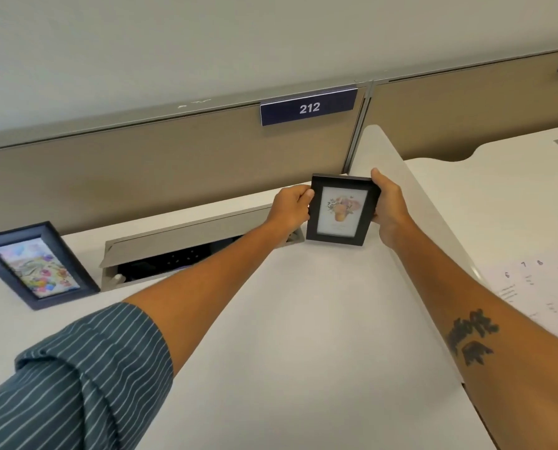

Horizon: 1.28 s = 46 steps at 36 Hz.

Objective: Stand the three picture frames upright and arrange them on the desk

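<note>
Upright, black frame [342, 209] between hands [290, 209].

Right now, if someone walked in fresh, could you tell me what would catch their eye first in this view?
First, the black picture frame with a floral print, held upright between the left hand and right hand near the desk's back edge. Next, the blue picture frame with a colourful picture, standing at the far left. Above, a dark sign reading 212 sits on the partition.
</note>
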Each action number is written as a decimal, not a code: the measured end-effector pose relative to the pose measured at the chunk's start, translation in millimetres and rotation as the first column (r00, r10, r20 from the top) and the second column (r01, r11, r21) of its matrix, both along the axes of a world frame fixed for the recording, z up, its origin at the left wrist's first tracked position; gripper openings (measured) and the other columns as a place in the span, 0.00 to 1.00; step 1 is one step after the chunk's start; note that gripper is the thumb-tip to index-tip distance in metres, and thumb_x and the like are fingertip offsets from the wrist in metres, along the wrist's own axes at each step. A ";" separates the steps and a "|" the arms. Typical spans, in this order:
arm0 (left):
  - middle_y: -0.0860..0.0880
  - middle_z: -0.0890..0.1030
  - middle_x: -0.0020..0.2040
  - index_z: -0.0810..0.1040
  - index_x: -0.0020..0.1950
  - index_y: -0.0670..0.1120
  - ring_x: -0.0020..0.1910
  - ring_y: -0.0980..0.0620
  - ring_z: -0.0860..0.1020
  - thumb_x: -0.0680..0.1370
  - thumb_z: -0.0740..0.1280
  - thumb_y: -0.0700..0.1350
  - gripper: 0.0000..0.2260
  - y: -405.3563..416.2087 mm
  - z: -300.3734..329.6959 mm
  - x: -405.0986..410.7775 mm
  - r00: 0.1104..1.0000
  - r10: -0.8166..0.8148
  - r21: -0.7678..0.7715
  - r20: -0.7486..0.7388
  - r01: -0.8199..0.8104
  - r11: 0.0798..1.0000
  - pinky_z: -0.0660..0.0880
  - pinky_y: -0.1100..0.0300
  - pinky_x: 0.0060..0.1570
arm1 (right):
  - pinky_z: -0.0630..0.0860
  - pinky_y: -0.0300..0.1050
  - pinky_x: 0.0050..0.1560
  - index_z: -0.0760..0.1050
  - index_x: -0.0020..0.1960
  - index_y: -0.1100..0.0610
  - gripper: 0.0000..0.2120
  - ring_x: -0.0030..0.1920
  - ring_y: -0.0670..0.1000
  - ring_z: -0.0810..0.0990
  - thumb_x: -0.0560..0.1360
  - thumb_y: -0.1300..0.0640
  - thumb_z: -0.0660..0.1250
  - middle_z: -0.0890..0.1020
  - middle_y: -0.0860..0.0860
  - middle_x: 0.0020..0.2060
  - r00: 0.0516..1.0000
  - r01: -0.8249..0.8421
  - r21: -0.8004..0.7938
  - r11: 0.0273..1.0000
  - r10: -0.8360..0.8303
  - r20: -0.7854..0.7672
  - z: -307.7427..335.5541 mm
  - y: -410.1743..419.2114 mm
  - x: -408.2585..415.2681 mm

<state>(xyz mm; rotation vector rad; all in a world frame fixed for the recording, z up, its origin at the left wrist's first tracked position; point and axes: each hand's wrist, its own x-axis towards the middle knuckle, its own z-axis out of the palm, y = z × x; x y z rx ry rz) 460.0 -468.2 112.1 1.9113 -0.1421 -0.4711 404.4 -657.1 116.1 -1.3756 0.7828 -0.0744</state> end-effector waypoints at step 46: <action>0.44 0.66 0.82 0.60 0.83 0.45 0.79 0.43 0.68 0.85 0.59 0.61 0.31 16.2 -17.9 17.2 0.973 -0.228 0.343 -0.014 0.219 0.913 0.68 0.46 0.77 | 0.67 0.64 0.78 0.71 0.80 0.51 0.33 0.73 0.60 0.76 0.86 0.31 0.50 0.79 0.54 0.74 0.995 -0.100 -0.217 0.971 0.099 -0.014 -23.6 -12.5 -6.6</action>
